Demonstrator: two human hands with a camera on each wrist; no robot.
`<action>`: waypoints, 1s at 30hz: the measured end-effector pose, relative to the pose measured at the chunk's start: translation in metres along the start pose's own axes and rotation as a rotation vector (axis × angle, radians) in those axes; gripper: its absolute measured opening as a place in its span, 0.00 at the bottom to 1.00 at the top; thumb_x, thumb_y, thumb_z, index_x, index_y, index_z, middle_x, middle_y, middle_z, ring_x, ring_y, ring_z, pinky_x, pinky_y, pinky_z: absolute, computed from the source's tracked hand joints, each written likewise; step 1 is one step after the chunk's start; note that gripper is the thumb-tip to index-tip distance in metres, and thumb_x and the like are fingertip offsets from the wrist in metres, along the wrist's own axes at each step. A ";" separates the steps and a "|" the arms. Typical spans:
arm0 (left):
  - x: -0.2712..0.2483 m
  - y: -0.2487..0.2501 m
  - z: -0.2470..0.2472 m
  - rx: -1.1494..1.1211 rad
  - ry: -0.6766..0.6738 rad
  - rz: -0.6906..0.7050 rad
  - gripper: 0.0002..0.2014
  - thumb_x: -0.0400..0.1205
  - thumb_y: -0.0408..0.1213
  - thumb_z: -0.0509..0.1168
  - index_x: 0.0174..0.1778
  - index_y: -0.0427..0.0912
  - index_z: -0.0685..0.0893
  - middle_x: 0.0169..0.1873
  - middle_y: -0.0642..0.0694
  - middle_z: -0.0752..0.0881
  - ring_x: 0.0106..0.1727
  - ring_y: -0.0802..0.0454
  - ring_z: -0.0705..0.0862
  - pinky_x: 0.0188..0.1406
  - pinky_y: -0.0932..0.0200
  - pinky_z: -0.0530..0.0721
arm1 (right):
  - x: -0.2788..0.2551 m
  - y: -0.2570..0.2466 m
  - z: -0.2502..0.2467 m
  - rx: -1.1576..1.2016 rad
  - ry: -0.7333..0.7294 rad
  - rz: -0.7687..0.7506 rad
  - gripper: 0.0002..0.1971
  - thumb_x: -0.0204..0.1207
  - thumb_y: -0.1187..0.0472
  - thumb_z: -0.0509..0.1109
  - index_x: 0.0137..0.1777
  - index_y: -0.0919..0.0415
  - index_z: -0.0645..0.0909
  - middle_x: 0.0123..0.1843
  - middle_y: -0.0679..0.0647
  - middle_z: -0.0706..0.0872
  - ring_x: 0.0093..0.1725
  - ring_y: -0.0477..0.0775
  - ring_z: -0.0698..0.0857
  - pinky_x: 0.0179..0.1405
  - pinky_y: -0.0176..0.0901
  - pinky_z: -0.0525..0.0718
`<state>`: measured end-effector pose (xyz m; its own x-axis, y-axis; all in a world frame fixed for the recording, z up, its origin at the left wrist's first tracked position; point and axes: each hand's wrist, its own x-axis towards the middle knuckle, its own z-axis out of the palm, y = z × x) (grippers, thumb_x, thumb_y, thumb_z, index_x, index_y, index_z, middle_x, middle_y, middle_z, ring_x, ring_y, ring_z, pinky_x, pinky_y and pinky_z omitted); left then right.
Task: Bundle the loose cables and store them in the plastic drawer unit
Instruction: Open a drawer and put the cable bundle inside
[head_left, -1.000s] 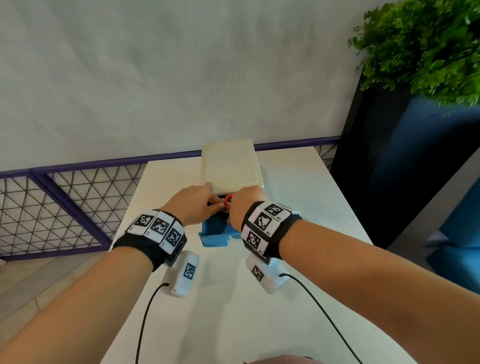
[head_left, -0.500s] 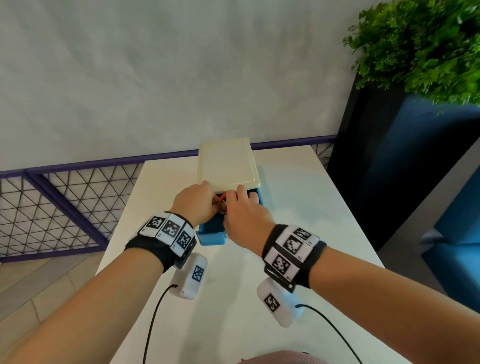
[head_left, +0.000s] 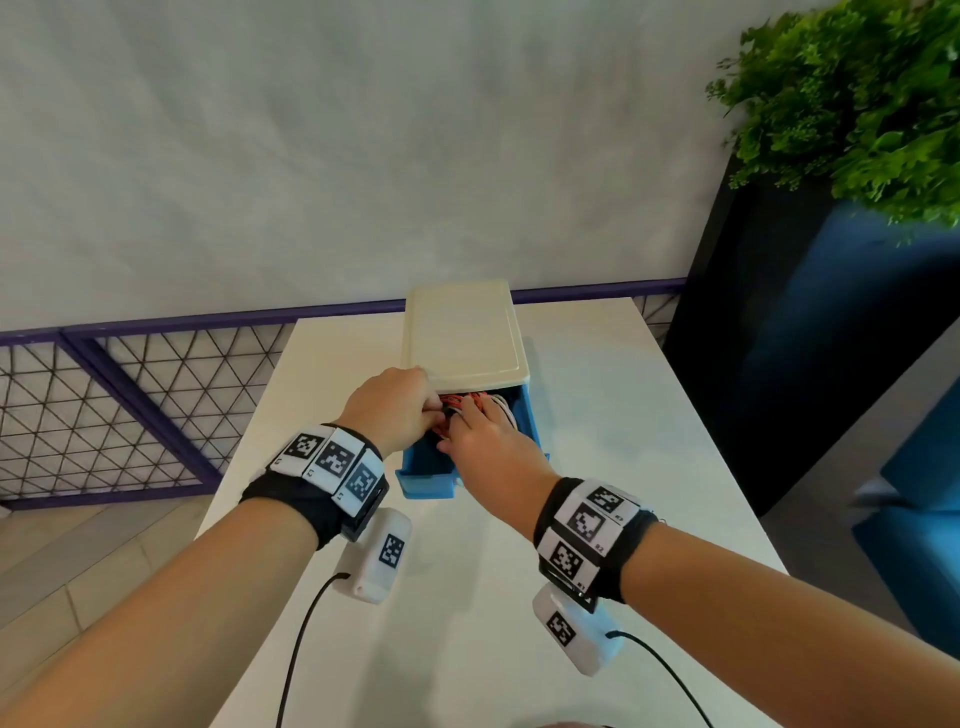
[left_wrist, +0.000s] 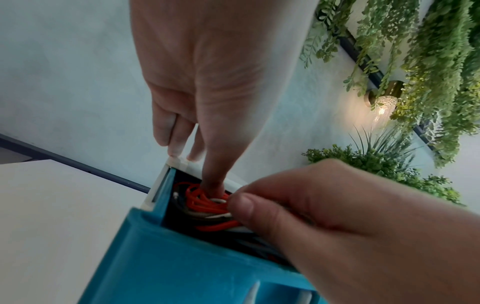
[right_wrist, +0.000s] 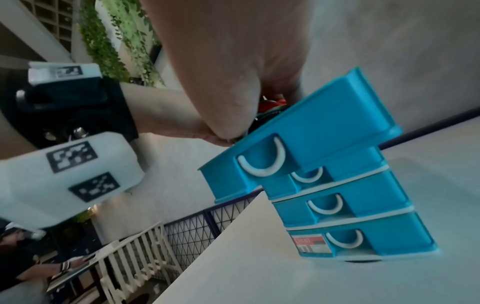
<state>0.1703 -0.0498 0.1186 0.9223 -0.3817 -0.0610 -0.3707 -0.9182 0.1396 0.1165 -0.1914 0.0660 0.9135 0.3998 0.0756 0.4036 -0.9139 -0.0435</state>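
Note:
A blue plastic drawer unit (head_left: 464, 332) with a cream top stands at the far middle of the white table (head_left: 649, 467); in the right wrist view the drawer unit (right_wrist: 363, 205) shows several drawers. Its top drawer (head_left: 425, 480) is pulled out. A bundle of red, white and black cables (head_left: 470, 401) lies inside it. My left hand (head_left: 392, 410) rests its fingers (left_wrist: 170, 144) on the unit's top edge and pushes its straight thumb into the cables (left_wrist: 207, 203). My right hand (head_left: 485, 439) reaches into the drawer from the front, thumb and curled fingers pinching the bundle.
A purple-framed mesh railing (head_left: 104, 405) runs along the table's left and far sides. A dark planter (head_left: 810, 338) with green foliage stands to the right. Black camera cords hang from both wrists over the near table.
My right hand has dropped and turned palm down, reaching further into the open drawer. The cable bundle has gone down into the drawer. My left hand stays at the unit's front edge.

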 end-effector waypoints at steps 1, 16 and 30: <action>-0.001 -0.001 -0.002 -0.008 -0.007 0.012 0.14 0.78 0.43 0.65 0.27 0.47 0.85 0.40 0.48 0.81 0.34 0.47 0.79 0.30 0.56 0.73 | 0.001 -0.005 -0.001 -0.003 -0.010 0.015 0.32 0.82 0.53 0.36 0.61 0.70 0.79 0.59 0.69 0.81 0.64 0.72 0.76 0.66 0.62 0.77; -0.009 -0.002 -0.030 -0.161 -0.207 -0.055 0.32 0.76 0.50 0.71 0.74 0.49 0.66 0.72 0.44 0.76 0.67 0.44 0.77 0.56 0.56 0.73 | -0.019 0.033 -0.035 0.505 0.193 -0.057 0.11 0.80 0.61 0.68 0.58 0.58 0.89 0.62 0.53 0.84 0.59 0.54 0.83 0.59 0.50 0.83; -0.016 0.012 -0.028 -0.010 -0.389 -0.002 0.61 0.60 0.56 0.81 0.82 0.47 0.50 0.82 0.44 0.51 0.82 0.48 0.57 0.78 0.50 0.64 | 0.010 -0.009 -0.036 -0.041 -0.147 -0.088 0.10 0.80 0.70 0.62 0.55 0.64 0.83 0.53 0.58 0.85 0.51 0.60 0.86 0.38 0.46 0.77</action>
<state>0.1545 -0.0516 0.1485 0.8117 -0.3936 -0.4315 -0.3662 -0.9185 0.1491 0.1204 -0.1819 0.1029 0.8738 0.4814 -0.0688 0.4824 -0.8760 -0.0022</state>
